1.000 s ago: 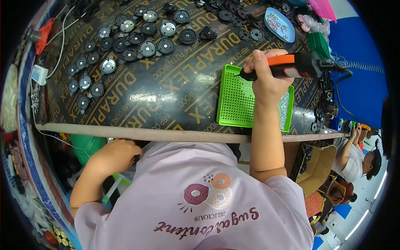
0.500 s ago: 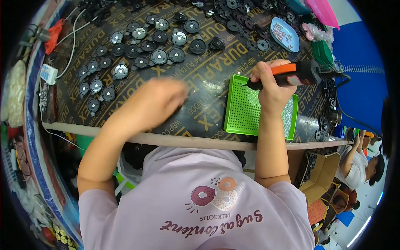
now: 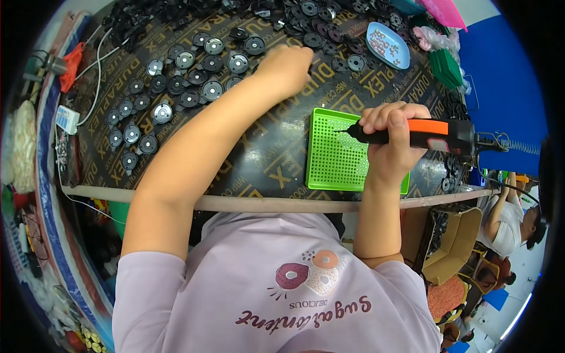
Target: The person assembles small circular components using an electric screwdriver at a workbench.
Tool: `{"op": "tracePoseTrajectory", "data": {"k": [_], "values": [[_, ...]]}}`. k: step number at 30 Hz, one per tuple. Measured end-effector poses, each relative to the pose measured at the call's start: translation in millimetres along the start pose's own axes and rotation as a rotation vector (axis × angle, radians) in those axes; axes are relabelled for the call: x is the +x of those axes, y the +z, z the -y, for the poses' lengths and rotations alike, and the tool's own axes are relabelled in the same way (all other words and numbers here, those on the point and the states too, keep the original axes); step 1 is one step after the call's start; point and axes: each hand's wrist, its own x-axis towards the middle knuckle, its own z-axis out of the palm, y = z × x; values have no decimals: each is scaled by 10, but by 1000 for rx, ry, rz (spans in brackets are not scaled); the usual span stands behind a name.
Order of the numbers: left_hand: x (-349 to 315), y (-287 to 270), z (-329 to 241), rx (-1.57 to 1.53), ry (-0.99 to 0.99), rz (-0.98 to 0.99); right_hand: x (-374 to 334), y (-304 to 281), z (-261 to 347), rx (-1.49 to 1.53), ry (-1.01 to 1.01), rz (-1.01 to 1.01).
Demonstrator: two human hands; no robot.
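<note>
My right hand [image 3: 393, 129] is wrapped round a black and orange electric screwdriver [image 3: 458, 130], held roughly level. Its thin bit points left over a green perforated tray [image 3: 331, 167]; my hand and forearm cover the tray's right part. Across the table my left hand [image 3: 286, 69] reaches to the right end of a spread of black round parts with metal discs [image 3: 184, 59]. Its fingers are curled down, and whatever lies under them is hidden.
A pale blue dish [image 3: 405, 57] of small pieces stands at the back right, beside a heap of black parts [image 3: 313, 40]. Green baskets [image 3: 445, 68] are farther right. A coiled cord [image 3: 521, 146] trails from the screwdriver. Other people sit far right, near an open cardboard box [image 3: 453, 241].
My left hand has moved away from me and to the right, to the black round parts. My right hand has shifted slightly right and nearer with the screwdriver. The view has shifted a little.
</note>
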Motion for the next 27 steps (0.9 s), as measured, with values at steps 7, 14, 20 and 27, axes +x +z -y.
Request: {"op": "tracePoseTrajectory", "data": {"k": [7,14,20,27], "values": [[-1013,25,-161,-1201,-368,194,-24,107,4,89,28,65],[-1514,263,-198,-1631,-605,281,-204,462,-181,159,91,227],[-1511,235,-151,-1659,-616,314,-245,570,-318,122,57,245],[-1506,259,-158,-1690,-617,292,-284,597,-415,16,80,228]]}}
